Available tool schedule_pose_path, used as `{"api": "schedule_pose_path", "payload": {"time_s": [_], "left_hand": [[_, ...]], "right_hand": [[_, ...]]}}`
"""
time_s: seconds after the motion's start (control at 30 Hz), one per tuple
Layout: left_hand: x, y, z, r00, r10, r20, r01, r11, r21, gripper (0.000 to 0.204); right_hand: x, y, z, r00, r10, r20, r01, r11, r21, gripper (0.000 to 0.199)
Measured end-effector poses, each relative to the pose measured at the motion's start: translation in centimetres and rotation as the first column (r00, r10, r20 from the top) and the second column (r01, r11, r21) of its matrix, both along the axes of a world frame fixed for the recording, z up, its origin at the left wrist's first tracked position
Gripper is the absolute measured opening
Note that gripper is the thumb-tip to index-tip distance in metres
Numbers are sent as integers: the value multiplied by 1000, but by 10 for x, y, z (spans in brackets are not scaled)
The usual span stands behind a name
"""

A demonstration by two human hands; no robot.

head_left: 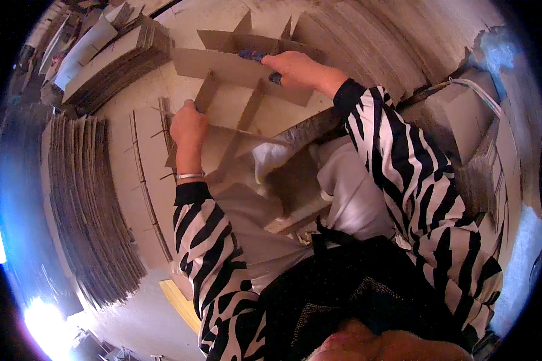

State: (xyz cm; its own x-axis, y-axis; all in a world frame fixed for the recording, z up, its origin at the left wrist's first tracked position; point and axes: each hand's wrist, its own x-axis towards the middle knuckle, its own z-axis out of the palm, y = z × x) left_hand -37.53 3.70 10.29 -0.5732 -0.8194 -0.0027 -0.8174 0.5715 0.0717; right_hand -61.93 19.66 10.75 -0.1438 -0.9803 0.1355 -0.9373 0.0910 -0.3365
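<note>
As both hands work one cardboard divider grid (235, 90), left hand (188, 127) grip clenched on a strip, right hand (295, 69) grip grasping a blue tool (253, 56).

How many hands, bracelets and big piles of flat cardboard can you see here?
Hands: 2, the left hand and the right hand, both on the cardboard divider grid
Bracelets: 1, a silver bracelet on the left wrist
Big cardboard piles: 2, a left stack and an upper-left stack
Total: 5

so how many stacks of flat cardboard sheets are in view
3: one tall stack at the left, one stack at upper left beyond the left hand, one at upper right. More may be hidden.
</note>
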Motion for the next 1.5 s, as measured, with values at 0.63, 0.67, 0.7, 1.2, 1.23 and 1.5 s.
{"api": "schedule_pose_path", "payload": {"time_s": [0.63, 0.67, 0.7, 1.2, 1.23, 1.5], "left_hand": [[-1, 2, -12, 992, -29, -122, 23, 999, -48, 28], [4, -2, -18, 980, -77, -185, 60, 993, -98, 30], [10, -11, -22, 950, -104, -296, 57, 985, -162, 32], [4, 69, -8, 885, -163, -436, 341, 865, 369, 54], [-5, 58, -5, 813, -169, -556, 424, 828, 368, 57], [118, 30, 144, 656, -220, -722, 16, 960, -278, 51]], "right_hand": [[28, 6, -37, 997, -27, -68, 34, 995, 93, 35], [27, 9, -37, 999, -42, -30, 45, 994, 102, 35], [25, 13, -36, 998, -57, 3, 56, 992, 112, 35], [62, 45, 14, 892, -98, 441, 137, 989, -58, 22], [21, 74, 0, 903, 0, 429, 149, 938, -313, 26], [-22, 180, -51, 732, -585, -350, 622, 783, -8, 58]]}}
